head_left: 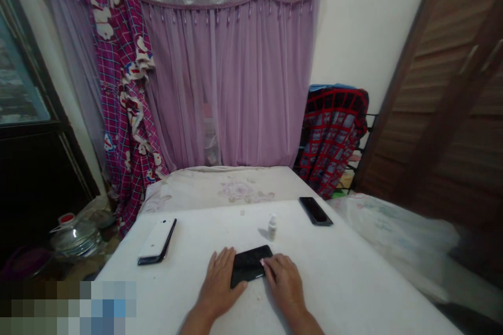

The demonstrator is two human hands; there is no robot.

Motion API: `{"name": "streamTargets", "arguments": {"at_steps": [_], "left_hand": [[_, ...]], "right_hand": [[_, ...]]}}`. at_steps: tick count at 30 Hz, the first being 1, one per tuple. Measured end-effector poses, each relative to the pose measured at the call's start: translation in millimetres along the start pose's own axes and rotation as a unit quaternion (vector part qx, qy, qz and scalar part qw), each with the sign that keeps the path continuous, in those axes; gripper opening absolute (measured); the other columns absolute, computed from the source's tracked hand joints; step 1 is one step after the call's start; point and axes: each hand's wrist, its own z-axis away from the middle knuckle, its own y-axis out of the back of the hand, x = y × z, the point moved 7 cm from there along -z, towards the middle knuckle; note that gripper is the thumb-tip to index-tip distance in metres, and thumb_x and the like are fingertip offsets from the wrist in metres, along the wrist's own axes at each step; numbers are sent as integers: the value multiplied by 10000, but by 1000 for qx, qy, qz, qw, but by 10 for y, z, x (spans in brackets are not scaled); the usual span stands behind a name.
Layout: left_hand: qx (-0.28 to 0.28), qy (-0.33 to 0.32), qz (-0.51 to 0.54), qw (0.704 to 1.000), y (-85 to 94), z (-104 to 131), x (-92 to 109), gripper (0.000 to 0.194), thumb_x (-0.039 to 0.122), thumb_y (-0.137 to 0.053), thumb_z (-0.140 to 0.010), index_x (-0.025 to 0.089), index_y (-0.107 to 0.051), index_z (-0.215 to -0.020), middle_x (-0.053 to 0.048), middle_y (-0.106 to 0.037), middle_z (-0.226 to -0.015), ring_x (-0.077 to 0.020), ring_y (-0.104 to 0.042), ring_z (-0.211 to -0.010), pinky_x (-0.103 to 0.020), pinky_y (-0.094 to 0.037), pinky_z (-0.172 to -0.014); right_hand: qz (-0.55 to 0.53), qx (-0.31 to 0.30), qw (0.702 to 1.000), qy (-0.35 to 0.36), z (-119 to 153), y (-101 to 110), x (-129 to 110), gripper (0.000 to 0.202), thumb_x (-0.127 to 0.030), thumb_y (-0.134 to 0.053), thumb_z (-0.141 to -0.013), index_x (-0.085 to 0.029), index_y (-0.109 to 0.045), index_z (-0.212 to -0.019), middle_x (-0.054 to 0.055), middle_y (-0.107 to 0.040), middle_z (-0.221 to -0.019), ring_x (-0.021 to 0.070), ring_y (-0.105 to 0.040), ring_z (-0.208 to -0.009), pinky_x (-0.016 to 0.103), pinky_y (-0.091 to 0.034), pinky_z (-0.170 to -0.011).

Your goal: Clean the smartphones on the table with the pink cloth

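Observation:
A black phone-like device (249,264) lies flat on the white table (334,282), between my hands. My left hand (220,280) rests against its left end, fingers spread and thumb along the near edge. At the right end, my right hand (285,280) pinches a small pink piece (262,261) against the device's surface. Just beyond the device stands a small white bottle (272,227), upright.
A white phone or box with a dark edge (157,242) lies at the left, and another black phone (315,211) at the back right. Beyond are a flowered cloth (236,188) and purple curtains (259,84). A clear water container (76,238) is at far left.

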Motion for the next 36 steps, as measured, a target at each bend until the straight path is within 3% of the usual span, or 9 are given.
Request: {"name": "streamTargets", "arguments": {"at_steps": [5,12,19,29,36], "left_hand": [[34,-13,-19,999,-56,-29,-65,684,434,-532,-848,146,-372,-1447,-113,-364,-1521,-294,-275,-1427,-527,-169,-1189],[39,-29,-18,999,-66,-31,-64,688,462,-522,-861,141,-354,-1445,-133,-374,-1516,-302,-285,-1423,-537,-163,-1183],[55,-50,-7,997,-66,-15,-56,668,460,-521,-864,172,-345,-1441,-132,-388,-1511,-297,-292,-1421,-540,-147,-1178],[56,-50,-7,997,-73,-21,-49,666,480,-528,-856,176,-362,-1425,-130,-405,-1501,-291,-298,-1420,-534,-143,-1177],[51,-35,-13,998,-66,-13,-31,680,480,-525,-851,146,-362,-1420,-145,-393,-1506,-297,-299,-1419,-527,-152,-1177]], "right_hand": [[-16,-20,1000,3,-8,-16,-149,141,-157,-624,-850,-263,-717,-838,3,-644,-799,166,-554,-798,286,-344,-721],[33,-46,994,-99,-70,126,203,153,-223,-591,-898,-248,-743,-900,31,-673,-851,177,-574,-831,281,-356,-731],[2,-99,993,-66,-21,128,155,188,-237,-559,-913,-264,-745,-921,24,-675,-881,167,-573,-840,266,-364,-750],[49,-138,982,-116,-412,-58,214,202,-274,-552,-922,-272,-752,-949,34,-686,-948,177,-577,-919,255,-385,-795],[31,-160,980,-116,-153,85,260,217,-305,-539,-926,-279,-754,-943,20,-686,-915,153,-597,-876,236,-405,-766]]}}
